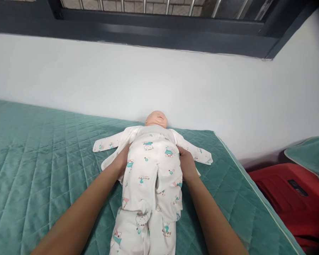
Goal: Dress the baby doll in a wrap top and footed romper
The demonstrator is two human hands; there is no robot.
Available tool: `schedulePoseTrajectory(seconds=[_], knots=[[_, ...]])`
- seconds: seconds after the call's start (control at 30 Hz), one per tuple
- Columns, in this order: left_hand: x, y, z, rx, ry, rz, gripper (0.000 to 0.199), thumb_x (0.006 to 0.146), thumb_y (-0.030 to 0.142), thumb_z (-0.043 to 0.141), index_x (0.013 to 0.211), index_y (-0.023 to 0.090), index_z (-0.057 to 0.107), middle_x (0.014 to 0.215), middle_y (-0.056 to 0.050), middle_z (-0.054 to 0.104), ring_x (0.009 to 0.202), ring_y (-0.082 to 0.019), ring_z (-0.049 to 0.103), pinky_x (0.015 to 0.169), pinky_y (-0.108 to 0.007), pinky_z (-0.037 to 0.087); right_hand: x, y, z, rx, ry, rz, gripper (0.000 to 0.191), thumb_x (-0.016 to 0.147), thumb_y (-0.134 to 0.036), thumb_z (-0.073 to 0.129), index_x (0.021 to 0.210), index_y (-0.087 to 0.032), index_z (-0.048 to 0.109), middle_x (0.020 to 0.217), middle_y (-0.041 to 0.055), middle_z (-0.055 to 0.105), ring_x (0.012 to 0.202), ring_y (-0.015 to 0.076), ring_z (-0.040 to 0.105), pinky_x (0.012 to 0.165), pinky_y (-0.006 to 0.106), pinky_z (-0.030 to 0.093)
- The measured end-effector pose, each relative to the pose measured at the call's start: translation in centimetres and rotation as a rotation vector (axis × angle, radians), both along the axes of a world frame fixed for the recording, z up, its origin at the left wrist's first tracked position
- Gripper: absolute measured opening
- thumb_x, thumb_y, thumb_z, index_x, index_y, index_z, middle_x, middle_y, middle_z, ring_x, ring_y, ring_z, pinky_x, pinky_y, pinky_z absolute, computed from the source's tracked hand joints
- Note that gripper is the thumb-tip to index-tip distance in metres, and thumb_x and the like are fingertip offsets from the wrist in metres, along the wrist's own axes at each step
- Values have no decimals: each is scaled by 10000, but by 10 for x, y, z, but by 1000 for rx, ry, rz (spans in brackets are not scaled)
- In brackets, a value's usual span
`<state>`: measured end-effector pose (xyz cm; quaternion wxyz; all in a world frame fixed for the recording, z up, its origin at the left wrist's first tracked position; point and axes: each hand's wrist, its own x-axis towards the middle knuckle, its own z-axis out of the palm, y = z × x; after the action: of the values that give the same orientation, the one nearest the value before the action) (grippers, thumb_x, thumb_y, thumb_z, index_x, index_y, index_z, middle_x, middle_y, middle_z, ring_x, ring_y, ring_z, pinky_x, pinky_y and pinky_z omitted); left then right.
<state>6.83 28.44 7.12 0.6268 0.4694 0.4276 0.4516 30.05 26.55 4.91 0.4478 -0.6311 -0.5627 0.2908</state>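
A baby doll [156, 119] lies on its back, its head close to the wall. White printed baby trousers [146, 180] stretch over its belly and legs, up to a pale grey chest area. Around its shoulders is a white printed top [186, 140], spread open at the front, with both sleeves out to the sides. My left hand [124, 159] is closed on the trousers at the left hip, its fingertips hidden by the cloth. At the opposite hip my right hand [186, 161] grips the trousers' edge with curled fingers, partly covered by fabric.
Beneath the doll is a green quilted bed cover [55, 170], whose piped edge runs down the right. A white wall [69, 78] stands behind, under a dark window frame [154, 32] with metal bars. Beside the bed, at right, sits a red case-like object [289, 198] partly under green cloth [311, 156].
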Motion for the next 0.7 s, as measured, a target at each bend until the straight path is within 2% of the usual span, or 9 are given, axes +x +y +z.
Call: schedulePoseTrajectory(seconds=[0.1, 0.17, 0.27, 0.37, 0.5, 0.63, 0.7], knots=[[1, -2, 0, 82, 92, 115, 264, 786, 387, 604, 934, 202, 720, 945, -52, 752, 1201, -281, 566, 994, -353, 490, 1, 0, 0, 6, -76, -34, 424, 767, -244, 499, 1110, -200, 744, 1119, 60, 739, 1104, 286, 639, 938, 377, 477], [1, -2, 0, 112, 140, 134, 287, 796, 378, 581, 959, 185, 716, 1000, -59, 748, 1239, -304, 532, 1034, -377, 458, 1, 0, 1, 7, -141, -42, 415, 767, -235, 486, 1084, -200, 752, 1103, 65, 743, 1054, 284, 653, 905, 369, 478], [-1, 0, -2, 150, 168, 82, 317, 809, 369, 557, 1012, 175, 705, 1118, -62, 728, 1225, -321, 538, 1040, -401, 444, 2, 0, 2, 1, -236, -54, 393, 758, -225, 479, 1035, -195, 756, 986, 68, 762, 940, 274, 665, 844, 364, 474], [-7, 5, -5, 236, 218, 20, 375, 818, 358, 551, 1117, 171, 679, 1240, -68, 682, 1221, -310, 548, 1062, -423, 413, 4, 2, 0, 7, -194, -56, 363, 748, -247, 503, 1022, -189, 734, 975, 68, 758, 943, 271, 655, 846, 369, 473], [-15, 11, -5, 323, 328, -17, 327, 781, 338, 591, 1027, 156, 705, 1141, -86, 721, 1117, -309, 601, 1004, -428, 437, 8, 8, -9, 10, -24, -2, 327, 744, -264, 522, 1022, -210, 686, 1053, 62, 740, 1007, 259, 650, 885, 384, 484], [-20, 14, -6, 281, 406, 26, 259, 758, 320, 609, 935, 155, 701, 976, -81, 751, 965, -295, 640, 872, -394, 484, 12, 15, -17, -20, 107, -16, 309, 735, -250, 532, 1027, -211, 626, 1047, 75, 732, 1025, 251, 654, 884, 394, 499], [-22, 17, -7, 285, 485, 83, 228, 791, 309, 578, 933, 168, 689, 963, -72, 746, 914, -268, 651, 844, -370, 483, 14, 14, -16, -23, 73, -41, 280, 755, -254, 529, 1018, -224, 621, 997, 68, 738, 981, 250, 664, 869, 404, 498]])
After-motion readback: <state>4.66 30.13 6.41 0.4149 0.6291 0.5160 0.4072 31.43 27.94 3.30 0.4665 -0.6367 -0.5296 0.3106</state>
